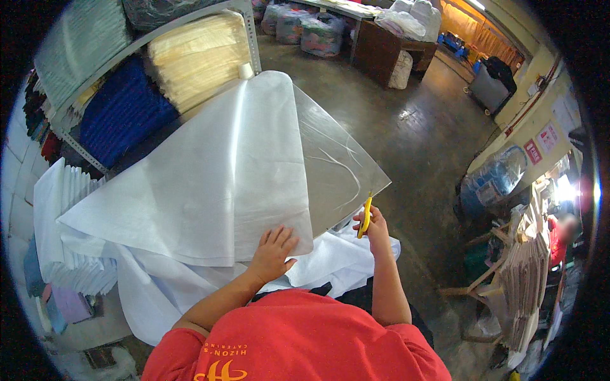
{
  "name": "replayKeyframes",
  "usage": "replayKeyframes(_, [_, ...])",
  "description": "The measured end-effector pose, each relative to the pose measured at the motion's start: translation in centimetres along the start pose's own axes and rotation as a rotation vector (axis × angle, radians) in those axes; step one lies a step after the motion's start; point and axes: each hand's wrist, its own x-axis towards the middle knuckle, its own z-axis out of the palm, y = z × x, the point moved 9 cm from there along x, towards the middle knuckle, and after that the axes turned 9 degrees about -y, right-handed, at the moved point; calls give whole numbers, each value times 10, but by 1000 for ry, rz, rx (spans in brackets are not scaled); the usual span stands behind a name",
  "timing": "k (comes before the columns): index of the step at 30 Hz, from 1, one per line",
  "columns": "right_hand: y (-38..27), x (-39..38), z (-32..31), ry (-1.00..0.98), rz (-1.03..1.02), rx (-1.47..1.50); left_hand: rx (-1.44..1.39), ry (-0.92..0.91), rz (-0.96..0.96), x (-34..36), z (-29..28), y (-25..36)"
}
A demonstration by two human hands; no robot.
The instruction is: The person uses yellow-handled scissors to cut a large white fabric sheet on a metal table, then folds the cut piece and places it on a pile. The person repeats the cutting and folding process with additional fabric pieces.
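A large sheet of white cloth [190,184] lies folded over the table, with a long crease running down its middle. My left hand [274,254] rests flat on the cloth near its front right edge, fingers spread. Beside the table's right corner, my right hand [375,227] is closed round yellow thread snips [365,219], their tip pointing up and away. A clear plastic cover [333,152] shows on the bare part of the tabletop. More white cloth [337,260] hangs bunched between my body and the table.
On the left stand a stack of folded white cloth [54,222] and a metal shelf [253,38] holding cream [200,57] and blue fabric [127,108]. A wrapped blue bottle [495,178] and a rack of beige cloth [524,279] stand right. A person in red [559,241] shows there.
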Motion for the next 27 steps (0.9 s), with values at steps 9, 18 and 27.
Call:
replayKeyframes(9, [8, -28, 40, -269, -38, -325, 90, 6, -37, 1, 0, 0])
replayKeyframes(18, [69, -81, 72, -414, 93, -316, 23, 78, -97, 28, -3, -6])
replayKeyframes(27, [92, -98, 72, -382, 275, -240, -25, 148, -86, 47, 0, -12])
